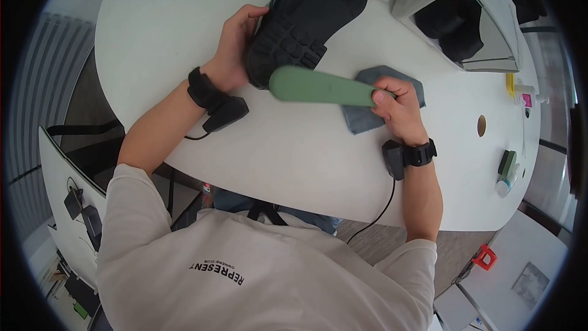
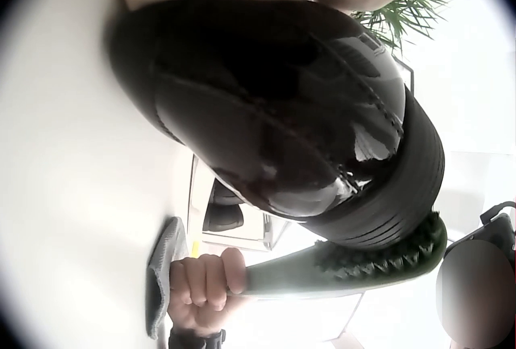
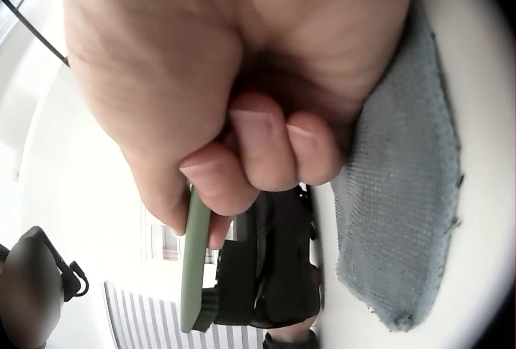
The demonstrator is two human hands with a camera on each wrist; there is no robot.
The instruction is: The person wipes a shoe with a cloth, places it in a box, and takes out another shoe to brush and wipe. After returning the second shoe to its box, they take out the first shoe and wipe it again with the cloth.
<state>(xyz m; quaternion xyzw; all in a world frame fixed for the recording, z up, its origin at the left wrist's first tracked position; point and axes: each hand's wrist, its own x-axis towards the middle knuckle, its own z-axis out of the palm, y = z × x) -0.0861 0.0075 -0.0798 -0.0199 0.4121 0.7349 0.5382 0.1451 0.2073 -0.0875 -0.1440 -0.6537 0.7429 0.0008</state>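
Note:
A glossy black shoe [image 1: 309, 15] lies tipped on its side, its ridged black sole facing the person. My left hand [image 1: 233, 52] grips it near one end, and part of the fingers is hidden behind it. My right hand [image 1: 401, 110] holds the handle of a green brush [image 1: 321, 87], with the thumb along the near side and the fingers curled round it. In the left wrist view, the dark green bristles [image 2: 379, 259] meet the edge of the sole [image 2: 403, 196]. Below the right hand a grey-blue cloth [image 1: 365, 119] lies on the white table.
A pale fabric box [image 1: 490, 24] with dark items inside stands at the back right of the white table [image 1: 184, 0]. Small bottles [image 1: 525, 95] sit near the right edge, with a green-and-black block [image 1: 507, 162] nearer. A round hole [image 1: 481, 125] pierces the tabletop.

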